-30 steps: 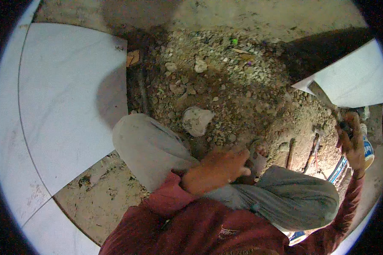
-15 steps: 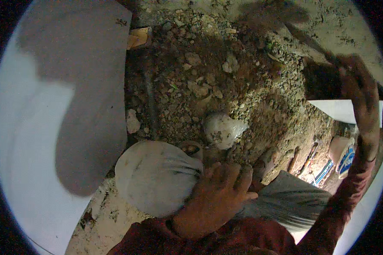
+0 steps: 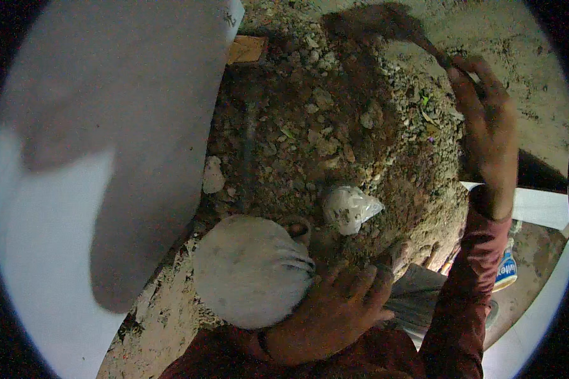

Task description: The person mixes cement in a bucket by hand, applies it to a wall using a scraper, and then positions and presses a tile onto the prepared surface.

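Observation:
My left hand [image 3: 335,306] rests by my bent knee, which is in pale grey cloth [image 3: 253,271]; its fingers are loosely stretched and seem to hold nothing. My right hand [image 3: 490,120] is raised at the upper right, close to a rough grey surface [image 3: 512,50]. Its thumb and fingers close toward a thin dark stick-like thing [image 3: 446,60], whose kind I cannot make out amid the shadow. On the ground beyond my knees lies a crumpled clear plastic bag [image 3: 351,210] with whitish contents.
Rubble and loose soil [image 3: 310,120] cover the ground ahead. A large white surface [image 3: 50,221] takes up the left side. A tan block [image 3: 246,49] lies beside it. At the lower right is a blue-and-white container [image 3: 506,270], partly behind my right sleeve.
My right hand has moved left and up across the rough surface. The view has shifted, so the knee, bag and rubble appear further right. My left hand stays by the knee.

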Demonstrator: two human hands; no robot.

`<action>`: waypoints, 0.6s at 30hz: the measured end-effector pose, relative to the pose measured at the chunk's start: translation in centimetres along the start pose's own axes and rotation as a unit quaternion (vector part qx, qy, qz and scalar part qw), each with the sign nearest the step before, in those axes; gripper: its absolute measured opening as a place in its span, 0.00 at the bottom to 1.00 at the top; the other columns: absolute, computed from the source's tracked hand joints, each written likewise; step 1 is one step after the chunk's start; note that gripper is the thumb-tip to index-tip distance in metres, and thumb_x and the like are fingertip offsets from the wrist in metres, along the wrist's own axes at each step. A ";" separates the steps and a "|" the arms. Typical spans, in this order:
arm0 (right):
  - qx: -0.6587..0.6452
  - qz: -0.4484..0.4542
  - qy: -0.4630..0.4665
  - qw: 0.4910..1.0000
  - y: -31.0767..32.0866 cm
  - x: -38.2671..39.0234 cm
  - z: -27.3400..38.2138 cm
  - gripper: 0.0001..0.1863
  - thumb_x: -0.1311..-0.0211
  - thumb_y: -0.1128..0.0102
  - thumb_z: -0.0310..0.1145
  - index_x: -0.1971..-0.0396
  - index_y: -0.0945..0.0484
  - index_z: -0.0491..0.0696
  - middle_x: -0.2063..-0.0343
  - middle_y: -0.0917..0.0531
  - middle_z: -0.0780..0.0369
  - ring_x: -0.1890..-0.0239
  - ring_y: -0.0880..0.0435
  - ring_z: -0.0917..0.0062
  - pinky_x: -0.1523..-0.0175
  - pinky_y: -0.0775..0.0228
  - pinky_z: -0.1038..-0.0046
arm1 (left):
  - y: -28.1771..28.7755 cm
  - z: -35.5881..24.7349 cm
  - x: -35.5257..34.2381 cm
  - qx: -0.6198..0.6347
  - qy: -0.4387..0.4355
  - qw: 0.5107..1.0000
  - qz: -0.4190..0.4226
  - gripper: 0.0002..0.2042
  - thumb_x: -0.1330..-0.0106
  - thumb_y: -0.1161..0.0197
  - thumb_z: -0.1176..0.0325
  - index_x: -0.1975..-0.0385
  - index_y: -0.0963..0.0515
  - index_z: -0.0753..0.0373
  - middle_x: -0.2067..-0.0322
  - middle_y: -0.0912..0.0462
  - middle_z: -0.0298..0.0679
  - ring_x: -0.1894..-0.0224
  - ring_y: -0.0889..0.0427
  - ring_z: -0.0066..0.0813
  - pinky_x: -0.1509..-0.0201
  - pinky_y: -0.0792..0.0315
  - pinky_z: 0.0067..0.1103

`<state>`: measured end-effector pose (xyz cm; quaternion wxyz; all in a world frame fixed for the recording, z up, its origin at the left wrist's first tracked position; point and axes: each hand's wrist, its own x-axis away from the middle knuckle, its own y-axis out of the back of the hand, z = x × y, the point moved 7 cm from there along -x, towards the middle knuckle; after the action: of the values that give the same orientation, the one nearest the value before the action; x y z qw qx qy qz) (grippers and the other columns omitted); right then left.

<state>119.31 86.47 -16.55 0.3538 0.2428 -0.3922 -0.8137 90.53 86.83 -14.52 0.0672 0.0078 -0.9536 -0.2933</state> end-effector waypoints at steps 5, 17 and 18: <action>0.108 0.033 0.006 0.994 -9.3 -4.2 -0.2 0.13 0.29 0.45 0.35 0.52 0.21 0.43 0.67 0.17 0.51 0.67 0.19 0.70 0.58 0.28 0.69 | 0.5 -0.5 -0.1 -0.048 -0.023 0.999 -0.002 0.28 0.33 0.42 0.49 0.45 0.29 0.68 0.54 0.25 0.47 0.56 0.23 0.40 0.45 0.30 0.35; 0.084 -0.008 0.040 0.996 -9.7 -6.7 6.7 0.12 0.32 0.42 0.32 0.52 0.22 0.45 0.66 0.16 0.48 0.61 0.15 0.54 0.58 0.24 0.63 | -0.4 -0.1 0.1 0.015 0.006 0.999 0.043 0.30 0.36 0.40 0.47 0.45 0.29 0.68 0.48 0.27 0.50 0.55 0.22 0.40 0.43 0.31 0.33; 0.058 -0.009 0.027 0.998 -9.9 -6.4 6.7 0.11 0.32 0.43 0.32 0.53 0.22 0.45 0.67 0.16 0.48 0.61 0.15 0.54 0.59 0.24 0.63 | -0.7 0.3 0.2 0.037 0.019 0.997 0.066 0.30 0.36 0.40 0.47 0.45 0.29 0.68 0.46 0.28 0.51 0.55 0.22 0.40 0.43 0.31 0.33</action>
<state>115.00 98.86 -19.94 0.3424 0.2877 -0.4267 -0.7861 90.28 86.41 -15.13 0.1041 -0.0468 -0.9609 -0.2522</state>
